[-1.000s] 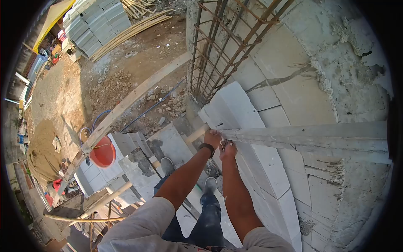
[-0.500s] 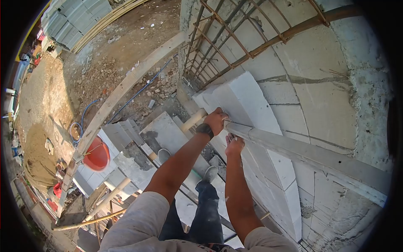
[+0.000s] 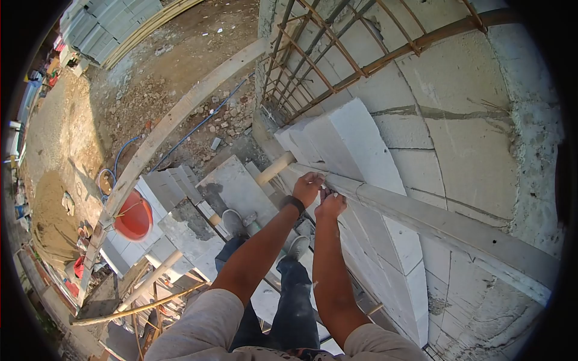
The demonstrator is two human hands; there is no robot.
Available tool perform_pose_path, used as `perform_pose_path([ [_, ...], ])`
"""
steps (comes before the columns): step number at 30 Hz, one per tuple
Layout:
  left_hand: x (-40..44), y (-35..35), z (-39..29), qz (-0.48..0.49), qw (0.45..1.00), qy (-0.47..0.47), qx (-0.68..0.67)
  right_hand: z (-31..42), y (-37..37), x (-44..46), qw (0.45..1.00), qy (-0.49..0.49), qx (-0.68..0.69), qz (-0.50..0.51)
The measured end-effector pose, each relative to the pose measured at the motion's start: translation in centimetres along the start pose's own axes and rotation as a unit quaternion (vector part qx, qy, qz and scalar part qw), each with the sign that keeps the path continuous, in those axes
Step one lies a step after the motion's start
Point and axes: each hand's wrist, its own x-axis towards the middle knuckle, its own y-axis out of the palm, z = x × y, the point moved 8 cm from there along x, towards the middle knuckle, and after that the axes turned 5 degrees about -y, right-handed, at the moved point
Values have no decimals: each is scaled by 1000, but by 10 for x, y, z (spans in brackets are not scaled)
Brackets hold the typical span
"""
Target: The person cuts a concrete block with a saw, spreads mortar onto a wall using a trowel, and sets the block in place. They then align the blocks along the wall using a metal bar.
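Observation:
A long grey beam runs diagonally along the top of the white block wall, and both hands are at its near side, close to its far end. My left hand, with a dark band on the wrist, has its fingers curled in a pinch. Just beside it my right hand is closed, thumb and fingers drawn together. Something small and dark shows between the two hands, too small to name. White blocks stand right behind the beam.
A rusty rebar cage rises beyond the blocks, against a block wall. Below lie scaffold planks, a red basin and a blue hose. A long timber crosses on the left. Stacked blocks stand far off.
My left hand has come off the top of the beam's end to its near side, closer to my right hand. The far end of the beam now shows beyond my fingers.

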Motion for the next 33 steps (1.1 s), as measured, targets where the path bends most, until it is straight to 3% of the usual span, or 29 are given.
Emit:
perform_pose_path([
  [5,-13,6,-23,-51,992,85,81,-10,-10,-7,999,39,23,-27],
  [7,-8,13,-26,-42,984,133,110,1,-4,-14,999,33,19,8],
  [10,-24,19,-48,-31,989,78,119,11,-9,-9,997,50,4,51],
  [13,13,17,-13,-13,969,192,157,10,-12,6,993,33,-56,96],
  [16,3,16,-18,31,984,157,77,10,-21,5,996,30,-37,77],
  [17,0,13,-16,6,994,103,35,10,-20,4,997,36,-11,63],
  [19,-15,10,-2,-46,998,-9,-50,-11,-11,0,973,169,140,73],
  [20,-19,11,3,-41,997,-17,-70,-19,-8,-5,946,233,213,74],
  [23,-20,16,4,-17,993,-16,-112,-21,-4,-15,921,250,283,92],
  [29,-7,16,-10,4,999,1,-47,-24,-7,-30,922,248,274,111],
  [31,-8,16,-19,-13,999,-7,35,-14,-7,-33,930,231,246,144],
  [33,0,16,-15,-12,999,16,34,-11,-11,-26,952,189,178,160],
])
